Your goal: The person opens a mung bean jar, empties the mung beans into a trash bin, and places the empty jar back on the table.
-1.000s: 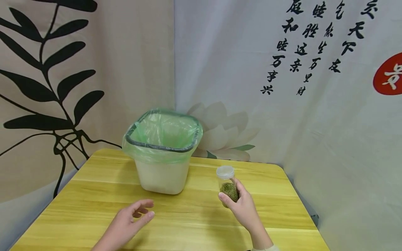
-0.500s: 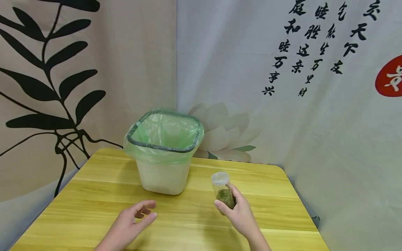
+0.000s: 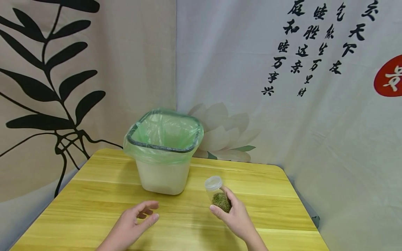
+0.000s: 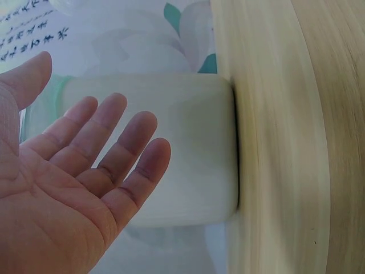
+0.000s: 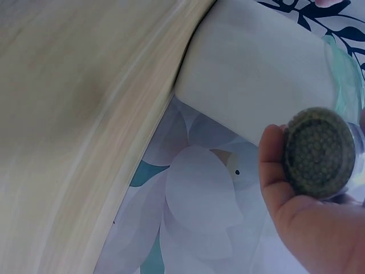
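My right hand [image 3: 233,216] grips a small clear plastic jar [image 3: 216,191] over the table, tilted a little to the left. A translucent lid [image 3: 213,182] covers its top, and small green beans [image 3: 221,202] fill its lower part. In the right wrist view the jar's round bottom [image 5: 319,153] faces the camera, with beans showing through it and fingers wrapped around the side. My left hand [image 3: 132,221] hovers over the table with nothing in it, fingers loosely bent and thumb apart. The left wrist view shows its palm [image 4: 57,200] turned up and its fingers spread.
A whitish bin [image 3: 163,176] lined with a green plastic bag [image 3: 163,157] stands at the back left of the wooden table [image 3: 251,195]. A dark rim ring [image 3: 157,147] holds the bag. Printed curtains [image 3: 220,69] hang behind the table.
My right hand has moved left and slightly down with the jar, which now tilts more to the left. The left hand has shifted slightly to the right.
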`<state>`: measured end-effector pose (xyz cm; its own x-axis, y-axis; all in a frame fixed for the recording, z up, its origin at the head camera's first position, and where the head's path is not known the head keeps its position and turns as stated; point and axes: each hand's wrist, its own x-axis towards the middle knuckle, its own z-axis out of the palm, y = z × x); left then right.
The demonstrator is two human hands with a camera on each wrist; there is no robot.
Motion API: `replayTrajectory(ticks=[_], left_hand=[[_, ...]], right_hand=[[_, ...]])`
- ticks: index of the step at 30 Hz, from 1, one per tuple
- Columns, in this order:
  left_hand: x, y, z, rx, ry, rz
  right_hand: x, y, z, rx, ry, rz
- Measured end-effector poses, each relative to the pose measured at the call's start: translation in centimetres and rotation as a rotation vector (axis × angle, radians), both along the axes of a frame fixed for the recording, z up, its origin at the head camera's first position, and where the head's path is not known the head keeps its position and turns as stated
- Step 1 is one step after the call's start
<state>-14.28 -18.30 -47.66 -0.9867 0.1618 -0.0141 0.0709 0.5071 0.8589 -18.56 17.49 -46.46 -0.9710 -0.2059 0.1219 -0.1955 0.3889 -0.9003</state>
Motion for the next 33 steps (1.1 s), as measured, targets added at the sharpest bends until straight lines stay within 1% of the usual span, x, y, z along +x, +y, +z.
replayTrajectory(ticks=[5,13,19,26,33], left_hand=[[0.13,0.27,0.22,0.024,-0.008,-0.007],[0.34,0.53,0.43,0.011,0.028,-0.019],[0.19,0.53,0.15,0.005,0.046,-0.026],[0.18,0.59,-0.01,0.021,0.027,-0.033],[0.32,0.88,0.28,0.042,0.014,-0.049]], right_hand=[[0.07,-0.08,-0.05,0.029,-0.001,0.044],[0.10,-0.34,-0.22,0.042,-0.011,0.109],[0.23,-0.55,-0.39,0.048,-0.007,0.127],[0.49,-0.74,-0.36,0.044,-0.021,0.144],[0.86,-0.90,-0.14,0.061,-0.018,0.161]])
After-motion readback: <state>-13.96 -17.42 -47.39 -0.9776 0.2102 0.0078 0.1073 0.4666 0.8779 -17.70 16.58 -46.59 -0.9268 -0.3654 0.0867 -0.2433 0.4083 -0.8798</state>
